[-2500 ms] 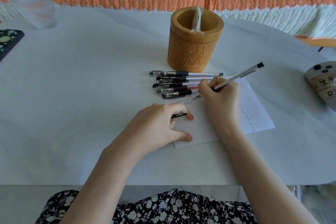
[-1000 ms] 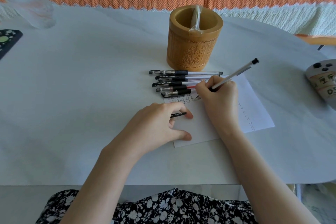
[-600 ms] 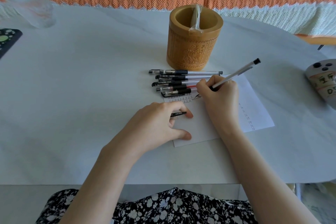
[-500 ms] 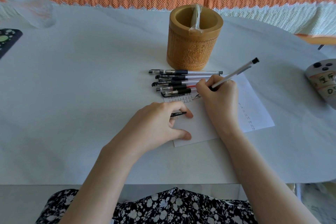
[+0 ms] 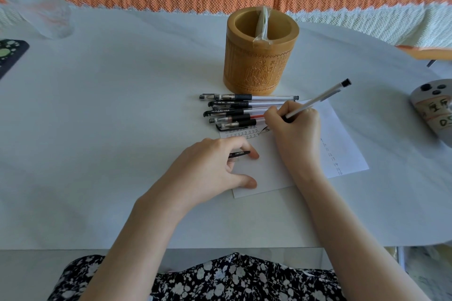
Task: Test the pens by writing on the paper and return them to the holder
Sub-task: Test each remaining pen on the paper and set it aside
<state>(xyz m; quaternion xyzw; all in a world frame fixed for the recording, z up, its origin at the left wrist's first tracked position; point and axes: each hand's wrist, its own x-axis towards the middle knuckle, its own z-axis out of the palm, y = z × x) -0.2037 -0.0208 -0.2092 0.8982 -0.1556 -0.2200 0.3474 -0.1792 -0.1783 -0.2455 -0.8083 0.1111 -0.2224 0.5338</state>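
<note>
Gripping a clear pen point(image 5: 318, 99) between curled fingers, the right hand point(image 5: 293, 134) sets the tip on the paper point(image 5: 342, 129), and the pen's black end points toward 2 o'clock. The left hand point(image 5: 210, 168) pinches a black pen cap point(image 5: 241, 153) while its thumb presses the sheet's near-left corner. Capped pens point(image 5: 234, 112) lie side by side at 10 o'clock from the right hand, by the paper's far edge. The wooden holder point(image 5: 259, 63) stands upright at 12 o'clock from them on the table point(image 5: 122, 105).

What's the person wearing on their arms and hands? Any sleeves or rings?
Nothing! The left hand and right hand show no rings, watch or gloves, and no sleeves are in view. Lower down is black clothing with white flowers.
</note>
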